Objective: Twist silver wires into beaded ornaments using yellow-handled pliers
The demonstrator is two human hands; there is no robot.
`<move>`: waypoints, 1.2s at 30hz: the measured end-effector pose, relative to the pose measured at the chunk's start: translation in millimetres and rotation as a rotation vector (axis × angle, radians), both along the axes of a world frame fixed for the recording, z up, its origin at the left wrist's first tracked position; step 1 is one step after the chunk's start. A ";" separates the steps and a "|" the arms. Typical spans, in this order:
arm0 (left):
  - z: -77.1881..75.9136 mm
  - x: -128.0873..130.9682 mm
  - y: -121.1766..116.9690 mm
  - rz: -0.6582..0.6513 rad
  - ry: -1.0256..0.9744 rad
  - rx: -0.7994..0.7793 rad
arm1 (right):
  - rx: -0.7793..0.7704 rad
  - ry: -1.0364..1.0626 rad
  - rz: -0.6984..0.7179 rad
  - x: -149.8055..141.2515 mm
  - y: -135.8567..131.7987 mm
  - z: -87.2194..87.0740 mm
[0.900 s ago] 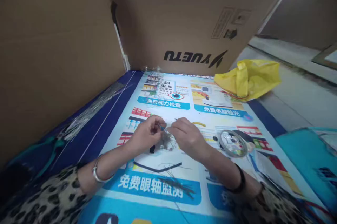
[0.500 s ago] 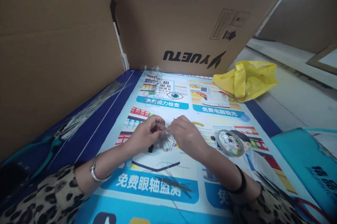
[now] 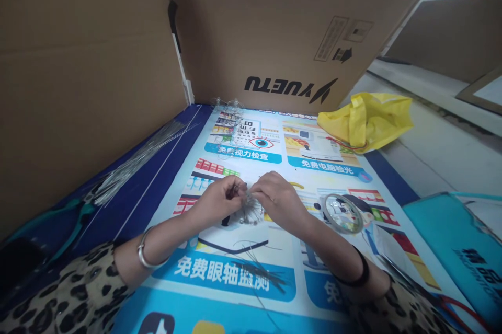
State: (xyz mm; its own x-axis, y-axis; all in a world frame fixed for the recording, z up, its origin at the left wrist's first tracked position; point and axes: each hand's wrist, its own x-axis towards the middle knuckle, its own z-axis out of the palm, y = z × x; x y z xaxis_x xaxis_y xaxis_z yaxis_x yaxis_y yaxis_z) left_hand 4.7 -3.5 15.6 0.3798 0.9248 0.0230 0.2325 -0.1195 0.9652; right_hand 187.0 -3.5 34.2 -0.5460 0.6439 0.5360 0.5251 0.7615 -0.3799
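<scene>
Between my hands hangs a small fan-shaped piece of thin silvery wire (image 3: 251, 214), its lower ends dotted with what look like clear beads. My left hand (image 3: 221, 200) pinches its top from the left, thumb against fingers. From the right, my right hand (image 3: 280, 200) closes its fingertips at the same top part, palm down. The exact grip points are tiny and partly covered by the fingers. Just below the hands, several loose dark wires (image 3: 261, 271) lie on the printed poster (image 3: 235, 300). A round clear dish (image 3: 343, 214) with small bits inside stands right of my right hand.
Left lie a bundle of long wires (image 3: 137, 164) and teal-handled pliers (image 3: 84, 209). Wire pieces (image 3: 229, 114) sit at the back by a cardboard wall (image 3: 274, 25). To the right are a yellow bag (image 3: 384, 119), a teal pouch (image 3: 443, 240) and red-handled scissors (image 3: 458, 310).
The fingers have shifted slightly at the top of the wire piece, which now shows more plainly as a fan. Both hands stay almost in place; the view has moved a little.
</scene>
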 end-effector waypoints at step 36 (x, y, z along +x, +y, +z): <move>1.3 -1.7 2.4 -0.064 0.241 0.224 | -0.436 0.342 -0.103 -3.4 -0.5 -2.9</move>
